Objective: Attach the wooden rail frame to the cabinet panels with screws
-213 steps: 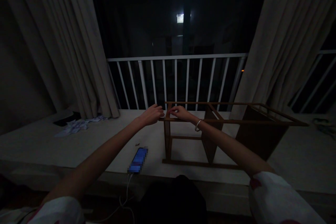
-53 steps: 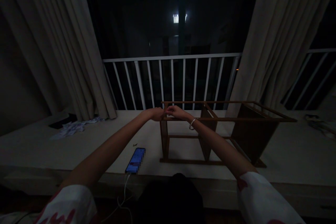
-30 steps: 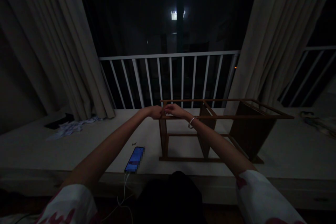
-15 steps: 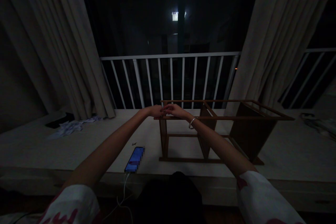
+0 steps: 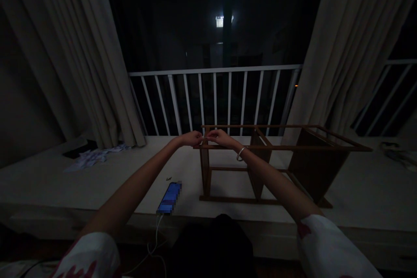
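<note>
A brown wooden shelf frame (image 5: 312, 148) lies on its side on the pale window ledge (image 5: 143, 169). My left hand (image 5: 193, 138) is at its left end, fingers curled in. Close beside it, my right hand (image 5: 221, 138) has its fingers pinched together over the frame's top corner, with a bracelet (image 5: 240, 153) on the wrist. The fingertips of both hands nearly meet. Whatever lies between them is too small and dark to make out.
A lit phone (image 5: 169, 198) with a white cable (image 5: 156, 234) lies near the ledge's front edge, small bits (image 5: 168, 178) just behind it. Crumpled papers (image 5: 94, 156) lie at left. A white railing (image 5: 215, 70) and curtains (image 5: 78, 52) stand behind.
My fingertips have drawn slightly apart at the frame's corner, the right ones now in a straighter pinch. The whole view has shifted slightly; the frame and phone lie as before.
</note>
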Demonstrator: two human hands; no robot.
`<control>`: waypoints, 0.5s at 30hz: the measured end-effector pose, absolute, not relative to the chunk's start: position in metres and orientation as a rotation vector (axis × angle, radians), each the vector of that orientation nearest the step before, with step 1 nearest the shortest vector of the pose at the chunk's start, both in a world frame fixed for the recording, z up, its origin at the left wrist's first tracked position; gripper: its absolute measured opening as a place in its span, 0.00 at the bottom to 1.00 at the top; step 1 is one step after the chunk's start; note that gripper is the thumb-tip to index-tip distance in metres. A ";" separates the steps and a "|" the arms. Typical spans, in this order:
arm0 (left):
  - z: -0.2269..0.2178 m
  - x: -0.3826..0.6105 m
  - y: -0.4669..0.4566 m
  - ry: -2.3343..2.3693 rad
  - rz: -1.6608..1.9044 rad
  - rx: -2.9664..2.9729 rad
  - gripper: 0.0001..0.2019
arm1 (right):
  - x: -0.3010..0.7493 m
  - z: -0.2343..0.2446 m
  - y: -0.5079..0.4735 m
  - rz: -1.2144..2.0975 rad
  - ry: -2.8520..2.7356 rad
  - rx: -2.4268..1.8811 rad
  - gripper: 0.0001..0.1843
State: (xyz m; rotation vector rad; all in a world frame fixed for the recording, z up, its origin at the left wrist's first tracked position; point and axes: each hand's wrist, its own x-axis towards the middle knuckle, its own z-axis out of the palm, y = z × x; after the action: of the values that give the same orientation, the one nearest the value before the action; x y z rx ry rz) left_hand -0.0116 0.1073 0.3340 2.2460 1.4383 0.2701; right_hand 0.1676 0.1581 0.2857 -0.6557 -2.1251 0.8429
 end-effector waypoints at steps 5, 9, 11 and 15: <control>0.335 -0.019 0.099 1.415 0.341 2.083 0.17 | 0.168 0.286 0.156 0.849 -2.175 -0.671 0.16; 0.339 -0.023 0.096 1.433 0.364 1.992 0.17 | 0.169 0.285 0.158 0.829 -2.196 -0.717 0.17; 0.340 -0.026 0.097 1.492 0.442 1.997 0.18 | 0.169 0.285 0.157 0.822 -2.192 -0.726 0.17; 0.340 -0.027 0.106 1.572 0.717 2.044 0.19 | 0.169 0.288 0.153 0.861 -2.197 -0.691 0.17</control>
State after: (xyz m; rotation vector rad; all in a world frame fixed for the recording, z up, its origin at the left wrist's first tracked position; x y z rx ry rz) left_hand -0.0271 0.1056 0.3401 2.0436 1.5719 0.7168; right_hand 0.1695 0.1534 0.2885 -0.6911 -2.1970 0.8613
